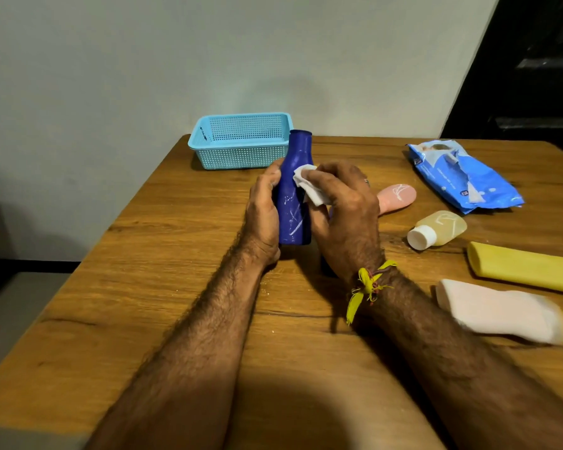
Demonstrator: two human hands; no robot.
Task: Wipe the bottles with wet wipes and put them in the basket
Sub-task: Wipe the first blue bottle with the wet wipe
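Note:
A dark blue bottle (294, 203) with white streaks stands upright over the middle of the wooden table (176, 287). My left hand (263, 219) grips its left side. My right hand (345, 209) presses a folded white wet wipe (309, 186) against the bottle's upper right side. Behind the bottle, at the far table edge by the wall, sits a light blue mesh basket (238, 151) with nothing visible in it. A blue pack of wet wipes (462, 177) lies at the far right.
To the right lie a pink bottle (397, 196), a small clear yellowish bottle with a white cap (439, 228), a yellow bottle (527, 267) and a pale pink-white bottle (501, 310). A dark opening fills the upper right corner.

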